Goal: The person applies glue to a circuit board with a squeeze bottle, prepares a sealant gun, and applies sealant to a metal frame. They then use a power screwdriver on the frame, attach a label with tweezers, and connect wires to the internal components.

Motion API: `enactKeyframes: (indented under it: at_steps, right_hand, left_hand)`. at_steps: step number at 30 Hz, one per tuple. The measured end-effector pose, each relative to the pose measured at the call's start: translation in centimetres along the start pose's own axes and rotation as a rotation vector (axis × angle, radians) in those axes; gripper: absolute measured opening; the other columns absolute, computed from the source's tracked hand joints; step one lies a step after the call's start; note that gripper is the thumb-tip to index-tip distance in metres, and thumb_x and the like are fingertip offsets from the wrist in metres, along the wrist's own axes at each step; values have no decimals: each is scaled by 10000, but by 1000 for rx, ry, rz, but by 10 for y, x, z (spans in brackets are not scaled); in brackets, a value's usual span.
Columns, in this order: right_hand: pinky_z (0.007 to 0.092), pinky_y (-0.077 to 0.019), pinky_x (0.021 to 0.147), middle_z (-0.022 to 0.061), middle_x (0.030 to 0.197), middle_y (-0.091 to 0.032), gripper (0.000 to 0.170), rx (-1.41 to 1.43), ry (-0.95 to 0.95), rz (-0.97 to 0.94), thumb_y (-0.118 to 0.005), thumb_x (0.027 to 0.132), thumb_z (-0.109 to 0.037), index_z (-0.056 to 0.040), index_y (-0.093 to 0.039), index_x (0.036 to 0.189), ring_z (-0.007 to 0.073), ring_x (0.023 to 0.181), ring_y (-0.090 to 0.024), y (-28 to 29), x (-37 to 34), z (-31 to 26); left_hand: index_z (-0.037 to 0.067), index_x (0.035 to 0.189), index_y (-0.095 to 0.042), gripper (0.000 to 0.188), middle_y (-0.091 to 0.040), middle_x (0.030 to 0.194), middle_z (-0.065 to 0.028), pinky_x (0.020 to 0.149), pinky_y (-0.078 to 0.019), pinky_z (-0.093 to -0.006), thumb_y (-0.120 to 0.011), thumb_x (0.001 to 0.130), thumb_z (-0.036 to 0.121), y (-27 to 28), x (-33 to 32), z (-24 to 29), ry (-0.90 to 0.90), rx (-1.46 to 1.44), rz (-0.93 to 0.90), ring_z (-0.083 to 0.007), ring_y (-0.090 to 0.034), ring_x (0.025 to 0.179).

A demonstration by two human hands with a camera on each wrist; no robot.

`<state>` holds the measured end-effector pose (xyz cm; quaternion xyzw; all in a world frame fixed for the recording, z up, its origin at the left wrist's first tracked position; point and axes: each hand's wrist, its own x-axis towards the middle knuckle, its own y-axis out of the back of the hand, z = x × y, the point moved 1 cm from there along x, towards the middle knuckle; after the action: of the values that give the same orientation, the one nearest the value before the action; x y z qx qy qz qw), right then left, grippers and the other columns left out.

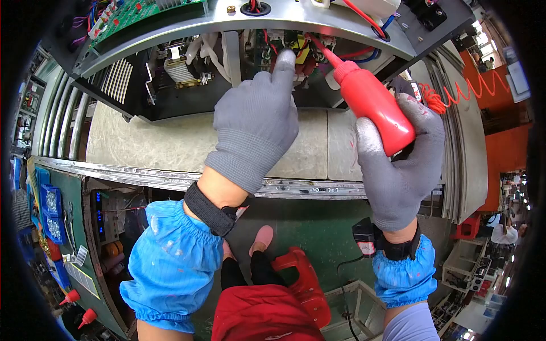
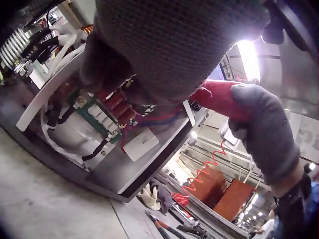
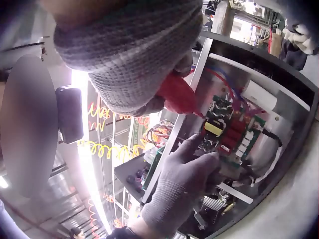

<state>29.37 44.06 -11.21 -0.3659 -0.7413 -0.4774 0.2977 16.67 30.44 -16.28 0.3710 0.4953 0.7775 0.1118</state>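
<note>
A red squeeze bottle (image 1: 378, 105) is gripped by my gloved right hand (image 1: 405, 165), its thin nozzle tilted up and left into the opening of a metal chassis (image 1: 250, 18). Inside, the nozzle tip is by a circuit board (image 3: 234, 132) with a yellow component (image 3: 214, 128). My gloved left hand (image 1: 259, 113) is at the same opening, index finger extended to the board beside the yellow part; whether it touches is unclear. In the right wrist view the left hand (image 3: 179, 184) lies just below the nozzle.
A green board (image 1: 142, 20) sits at the chassis's upper left. Metal rails (image 1: 170, 173) run along the bench's near edge. Blue trays of small parts (image 1: 52, 213) stand at left, near red-capped nozzles (image 1: 88, 318). A red coiled hose (image 1: 435, 99) hangs at right; a red stool (image 1: 301, 284) is below.
</note>
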Motion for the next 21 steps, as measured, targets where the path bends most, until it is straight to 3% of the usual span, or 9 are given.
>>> enactKeyframes:
  at_steps: [5, 12, 21]
  right_hand:
    - [336, -501, 920, 143, 1160, -574, 488, -7, 49, -153, -771, 742, 24, 28, -557, 1181, 214, 1040, -603, 10, 5, -12]
    - [358, -491, 912, 142, 1112, -599, 496, -23, 196, -132, -798, 699, -10, 15, -577, 1142, 259, 1009, -615, -10, 14, -26]
    - [358, -500, 878, 147, 1076, -614, 438, -6, 203, -111, -791, 715, -24, 13, -592, 1103, 264, 978, -624, -20, 19, -33]
  left_hand:
    - [108, 1397, -445, 578, -630, 878, -119, 609, -551, -439, -617, 849, 177, -1, -2, -2, 39, -31, -50, -301, -669, 752]
    - [125, 1427, -409, 596, -632, 888, -139, 640, -550, -462, -600, 866, 180, -4, -4, -4, 59, -96, -67, -316, -670, 769]
    - [117, 1453, -365, 635, -631, 892, -141, 633, -552, -460, -599, 866, 180, -2, -5, -4, 59, -138, -109, -315, -675, 775]
